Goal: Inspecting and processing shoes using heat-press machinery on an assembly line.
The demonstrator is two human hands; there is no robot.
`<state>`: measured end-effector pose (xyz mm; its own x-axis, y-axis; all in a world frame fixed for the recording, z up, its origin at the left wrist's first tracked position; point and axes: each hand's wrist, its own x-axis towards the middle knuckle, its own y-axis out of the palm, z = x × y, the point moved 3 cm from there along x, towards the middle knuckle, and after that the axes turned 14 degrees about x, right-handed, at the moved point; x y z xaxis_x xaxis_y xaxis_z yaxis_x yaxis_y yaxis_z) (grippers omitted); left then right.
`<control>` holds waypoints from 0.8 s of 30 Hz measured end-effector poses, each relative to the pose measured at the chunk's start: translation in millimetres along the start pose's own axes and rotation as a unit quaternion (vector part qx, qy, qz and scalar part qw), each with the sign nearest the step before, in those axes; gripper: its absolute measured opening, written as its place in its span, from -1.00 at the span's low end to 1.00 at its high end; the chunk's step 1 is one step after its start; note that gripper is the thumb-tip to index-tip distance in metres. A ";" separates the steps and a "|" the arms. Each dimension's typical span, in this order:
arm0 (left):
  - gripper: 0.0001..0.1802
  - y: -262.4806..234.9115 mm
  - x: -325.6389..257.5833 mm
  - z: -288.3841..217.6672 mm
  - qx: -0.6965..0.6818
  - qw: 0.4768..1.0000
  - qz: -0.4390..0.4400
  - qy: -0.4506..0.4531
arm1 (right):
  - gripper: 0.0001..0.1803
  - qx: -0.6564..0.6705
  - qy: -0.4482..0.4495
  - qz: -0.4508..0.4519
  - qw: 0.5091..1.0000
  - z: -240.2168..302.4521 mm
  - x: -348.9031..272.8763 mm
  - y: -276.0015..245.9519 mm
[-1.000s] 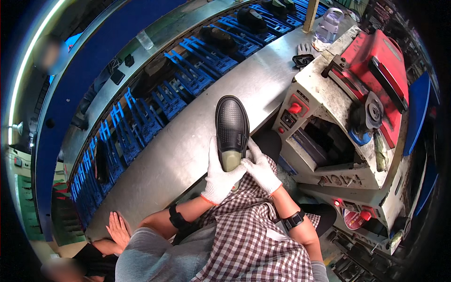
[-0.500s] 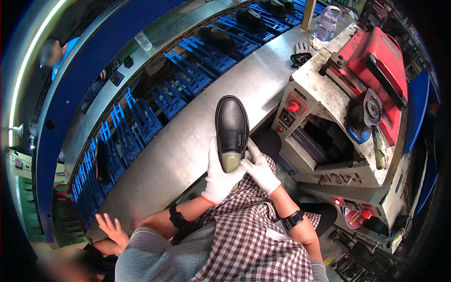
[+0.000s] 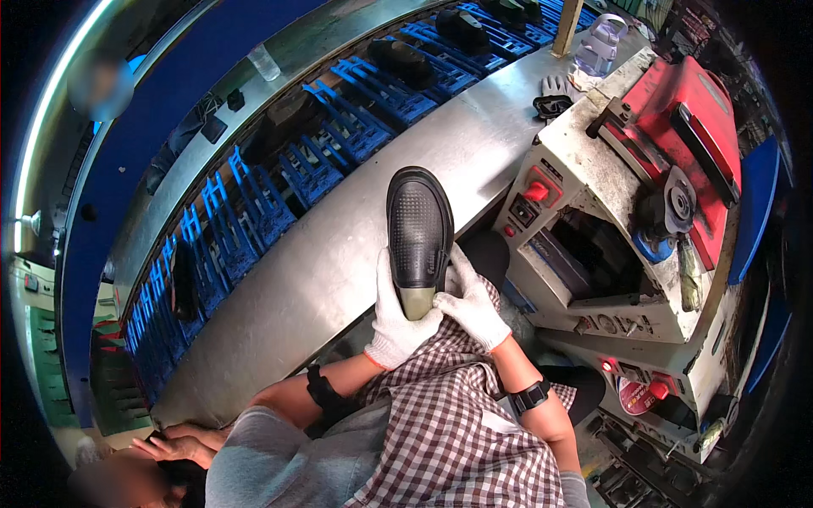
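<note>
A black shoe (image 3: 417,229) with a textured upper stands toe-up between my two white-gloved hands, above my lap. Inside its heel opening shows a pale greenish shoe last (image 3: 417,302). My left hand (image 3: 396,326) is closed round the shoe's left side and heel end, thumb along the side. On the other side my right hand (image 3: 472,309) grips the heel end, its thumb against the last. The fingers beneath the shoe are hidden. A checked apron (image 3: 457,423) lies over my lap below the hands.
A metal bench (image 3: 339,245) runs in front, bordering a conveyor with blue slatted racks (image 3: 351,118) carrying dark shoes. At right stands a soiled white machine (image 3: 584,161) with a red cover (image 3: 677,110). A grey glove (image 3: 555,87) and clear jug (image 3: 599,42) rest on the bench. Another person's hand (image 3: 182,442) is at lower left.
The shoe has tipped slightly, showing its upper more squarely, while both my hands keep hold. At lower left the other person's raised hand has come down. My view has shifted a little.
</note>
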<state>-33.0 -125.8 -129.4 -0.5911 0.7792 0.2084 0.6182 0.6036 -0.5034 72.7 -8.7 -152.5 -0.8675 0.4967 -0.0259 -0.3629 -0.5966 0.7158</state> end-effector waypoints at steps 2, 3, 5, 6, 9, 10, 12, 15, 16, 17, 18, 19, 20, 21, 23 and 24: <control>0.27 0.1 -1.1 1.1 0.001 1.000 -0.001 0.007 | 0.10 -0.023 -0.011 -0.004 1.000 1.1 0.5 1.1; 0.27 0.1 -1.5 1.0 0.003 1.000 -0.001 0.016 | 0.11 -0.019 -0.023 0.003 1.000 2.1 0.7 1.9; 0.27 -0.1 -2.2 0.7 0.007 1.000 -0.004 0.021 | 0.12 -0.031 -0.010 -0.004 0.999 2.7 0.4 1.7; 0.26 -0.7 -2.4 -0.2 0.017 0.999 -0.014 0.032 | 0.13 -0.031 0.002 -0.005 1.000 2.8 0.0 1.6; 0.25 0.0 -2.2 0.1 -0.010 1.000 -0.002 0.014 | 0.13 -0.011 0.003 -0.003 1.000 4.3 -1.8 1.9; 0.25 -0.1 -2.0 0.0 -0.011 1.000 -0.001 0.013 | 0.13 -0.023 0.005 -0.012 1.000 4.5 -2.4 1.3; 0.25 -0.4 -1.3 -1.7 0.037 0.998 -0.001 0.043 | 0.13 -0.034 0.030 -0.031 0.998 3.3 -3.4 -0.5; 0.25 -1.3 0.0 -2.6 0.071 0.995 -0.013 0.065 | 0.13 -0.030 0.023 -0.030 0.999 2.1 -2.2 -1.1; 0.25 -1.0 0.3 -2.1 0.066 0.996 -0.004 0.057 | 0.13 -0.040 0.018 -0.026 0.999 1.9 -1.6 -1.1; 0.26 -1.0 0.7 -2.2 0.060 0.996 -0.006 0.058 | 0.12 -0.041 0.007 -0.020 0.999 2.1 -1.0 -0.9; 0.26 -1.3 0.7 -2.7 0.064 0.996 -0.010 0.062 | 0.12 -0.042 -0.004 -0.013 0.999 2.5 -0.6 -0.7; 0.26 -1.1 0.8 -2.6 0.054 0.997 -0.007 0.058 | 0.12 -0.042 -0.004 -0.014 0.999 2.4 -0.5 -0.9; 0.26 -0.9 0.6 -2.5 0.047 0.998 -0.002 0.052 | 0.12 -0.037 -0.001 -0.016 0.999 2.3 -0.7 -1.1; 0.26 -1.1 0.4 -2.9 0.046 0.997 -0.009 0.057 | 0.11 -0.032 0.002 -0.018 0.999 2.3 -0.8 -1.3; 0.26 -0.2 -0.3 -2.3 0.044 0.998 0.000 0.046 | 0.12 -0.031 0.008 -0.018 0.999 2.3 -1.3 -1.7; 0.27 -0.4 -0.5 -2.5 0.055 0.997 -0.009 0.052 | 0.12 -0.021 0.008 -0.010 1.000 2.6 -1.5 -1.5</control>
<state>-31.6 -126.0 -127.1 -0.5407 0.7857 0.3005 0.5443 0.5991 -0.5872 75.3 -6.9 -151.8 -0.8651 0.4991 -0.0506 -0.3937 -0.6130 0.6850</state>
